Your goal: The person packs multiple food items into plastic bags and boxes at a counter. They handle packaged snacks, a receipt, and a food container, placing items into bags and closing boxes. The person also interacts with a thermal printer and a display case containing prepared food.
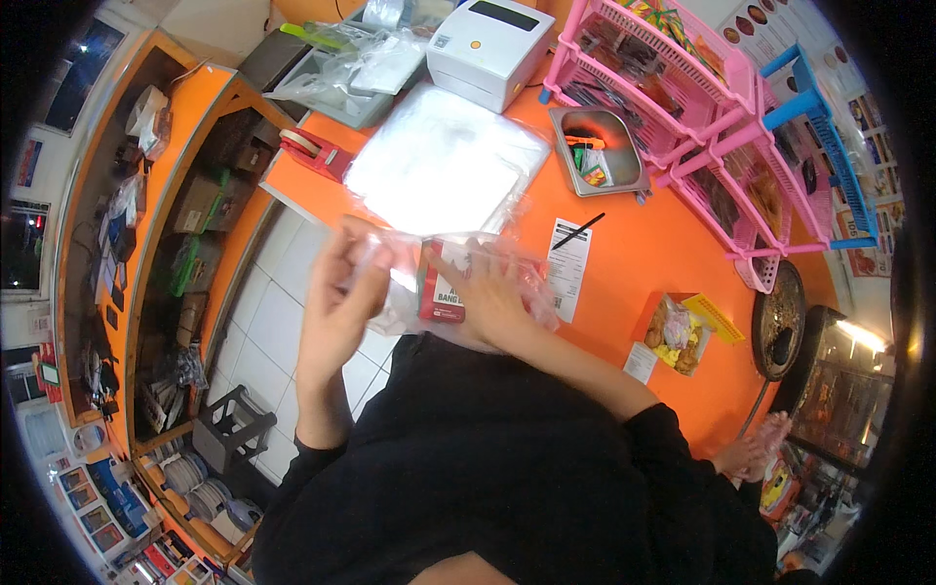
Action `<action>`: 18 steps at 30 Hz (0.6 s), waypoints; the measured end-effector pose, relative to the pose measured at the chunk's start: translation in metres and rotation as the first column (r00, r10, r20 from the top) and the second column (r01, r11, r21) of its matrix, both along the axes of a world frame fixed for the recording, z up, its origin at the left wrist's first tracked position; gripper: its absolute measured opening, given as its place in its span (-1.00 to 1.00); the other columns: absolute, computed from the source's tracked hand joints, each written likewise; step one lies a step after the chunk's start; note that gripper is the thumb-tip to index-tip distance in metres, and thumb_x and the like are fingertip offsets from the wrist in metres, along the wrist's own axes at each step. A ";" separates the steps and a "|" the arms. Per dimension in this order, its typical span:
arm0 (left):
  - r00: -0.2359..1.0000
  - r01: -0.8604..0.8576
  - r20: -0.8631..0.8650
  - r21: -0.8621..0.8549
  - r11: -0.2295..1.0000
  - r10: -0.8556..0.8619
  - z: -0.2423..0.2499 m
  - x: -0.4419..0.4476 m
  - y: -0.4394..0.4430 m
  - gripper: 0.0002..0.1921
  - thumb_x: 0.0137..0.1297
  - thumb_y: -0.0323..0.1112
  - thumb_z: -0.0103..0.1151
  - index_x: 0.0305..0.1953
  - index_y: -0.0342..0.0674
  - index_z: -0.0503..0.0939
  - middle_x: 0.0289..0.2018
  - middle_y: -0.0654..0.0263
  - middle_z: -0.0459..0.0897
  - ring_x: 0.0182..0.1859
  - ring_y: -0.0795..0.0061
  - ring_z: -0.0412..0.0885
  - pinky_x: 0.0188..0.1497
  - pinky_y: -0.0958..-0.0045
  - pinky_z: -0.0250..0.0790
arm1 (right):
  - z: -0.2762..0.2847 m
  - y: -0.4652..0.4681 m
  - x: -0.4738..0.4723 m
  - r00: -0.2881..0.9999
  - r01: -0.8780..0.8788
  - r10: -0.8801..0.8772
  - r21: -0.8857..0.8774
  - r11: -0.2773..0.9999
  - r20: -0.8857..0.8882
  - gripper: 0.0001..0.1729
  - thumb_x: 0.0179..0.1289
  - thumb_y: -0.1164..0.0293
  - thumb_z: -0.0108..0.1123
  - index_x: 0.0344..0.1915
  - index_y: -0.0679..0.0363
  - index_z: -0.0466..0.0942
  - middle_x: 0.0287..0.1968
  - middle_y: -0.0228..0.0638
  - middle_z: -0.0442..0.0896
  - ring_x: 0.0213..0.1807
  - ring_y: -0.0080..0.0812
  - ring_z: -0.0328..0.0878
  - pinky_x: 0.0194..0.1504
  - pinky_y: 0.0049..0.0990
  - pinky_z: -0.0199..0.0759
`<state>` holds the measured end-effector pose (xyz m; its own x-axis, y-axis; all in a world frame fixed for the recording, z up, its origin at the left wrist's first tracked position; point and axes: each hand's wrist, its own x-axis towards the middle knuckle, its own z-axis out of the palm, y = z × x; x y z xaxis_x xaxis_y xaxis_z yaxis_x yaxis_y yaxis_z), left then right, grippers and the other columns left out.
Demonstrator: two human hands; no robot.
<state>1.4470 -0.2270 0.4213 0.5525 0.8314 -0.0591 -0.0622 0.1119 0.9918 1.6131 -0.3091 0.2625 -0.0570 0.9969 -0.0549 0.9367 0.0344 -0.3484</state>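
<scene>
A small red and white printed carton (447, 311) sits in a thin clear plastic bag (401, 296), held just in front of my body at the table's edge. My left hand (338, 296) grips the left side of the bag, thumb and fingers pinching the film. Across the carton lies my right hand (491, 292), its fingers over the printed face and the thumb side hidden. Bag film bunches around the right wrist; whether that hand is inside the bag cannot be told. Beyond both hands lies a stack of clear plastic bags (450, 150), bright with glare.
On the orange table are a paper slip (567, 281) under a black pen (579, 231), a metal pan (603, 164), an open food box (669, 340), a red tape dispenser (325, 157) and a label printer (490, 51). Pink racks (702, 110) stand right. Another person's hands (753, 446) show lower right.
</scene>
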 end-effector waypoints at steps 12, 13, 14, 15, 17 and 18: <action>0.976 -0.046 -0.198 0.215 0.976 0.090 -0.018 0.005 0.000 -0.83 0.31 -0.42 0.19 -0.13 -0.23 0.46 -0.46 0.56 0.38 -0.41 0.84 0.32 -0.43 0.70 0.10 | -0.023 -0.009 0.026 0.987 -0.148 0.157 -0.166 0.975 0.040 -0.15 0.14 -0.12 0.21 0.39 -0.14 0.19 0.18 0.04 0.40 0.20 0.03 0.40 0.11 -0.05 0.34; 0.979 -0.109 -0.149 0.199 0.974 0.140 -0.020 0.005 0.004 -0.84 0.31 -0.42 0.19 -0.13 -0.23 0.46 -0.46 0.56 0.37 -0.41 0.84 0.32 -0.44 0.70 0.09 | -0.005 -0.015 0.037 0.985 -0.162 0.171 -0.178 0.970 0.034 -0.18 0.17 -0.13 0.18 0.37 -0.09 0.24 0.14 0.05 0.43 0.17 0.02 0.43 0.08 -0.06 0.36; 0.976 -0.115 -0.164 0.173 0.978 0.144 -0.021 0.002 0.006 -0.84 0.31 -0.42 0.19 -0.13 -0.22 0.46 -0.44 0.55 0.37 -0.41 0.83 0.31 -0.44 0.71 0.08 | 0.018 -0.022 0.049 0.980 -0.167 0.191 -0.270 0.948 0.062 -0.21 0.20 -0.14 0.15 0.34 -0.05 0.28 0.10 0.07 0.47 0.14 0.01 0.46 0.06 -0.06 0.38; 0.977 -0.104 -0.162 0.189 0.976 0.136 -0.023 0.000 0.008 -0.84 0.31 -0.42 0.18 -0.13 -0.22 0.46 -0.45 0.55 0.36 -0.41 0.84 0.30 -0.44 0.72 0.07 | 0.045 -0.030 0.065 0.982 -0.167 0.189 -0.429 0.888 0.009 -0.30 0.26 -0.11 0.10 0.28 0.03 0.35 0.00 0.06 0.53 0.06 -0.07 0.52 0.03 -0.09 0.41; 0.972 -0.125 -0.170 0.205 0.971 0.161 -0.026 -0.004 0.009 -0.84 0.31 -0.42 0.18 -0.13 -0.21 0.45 -0.45 0.56 0.36 -0.41 0.84 0.30 -0.44 0.73 0.06 | 0.104 -0.047 0.117 0.913 -0.322 0.100 -0.548 0.772 -0.396 -0.43 0.36 -0.04 0.03 0.09 0.20 0.49 -0.20 -0.02 0.62 -0.17 -0.22 0.61 -0.11 -0.23 0.49; 0.973 -0.117 -0.174 0.209 0.971 0.155 -0.026 -0.006 0.010 -0.85 0.31 -0.43 0.18 -0.14 -0.21 0.46 -0.42 0.55 0.40 -0.41 0.84 0.31 -0.44 0.71 0.07 | 0.134 -0.057 0.147 0.647 -0.463 0.068 -0.321 0.826 -0.760 -0.46 0.40 0.00 0.01 -0.03 0.29 0.54 -0.30 -0.10 0.65 -0.32 -0.29 0.64 -0.23 -0.34 0.53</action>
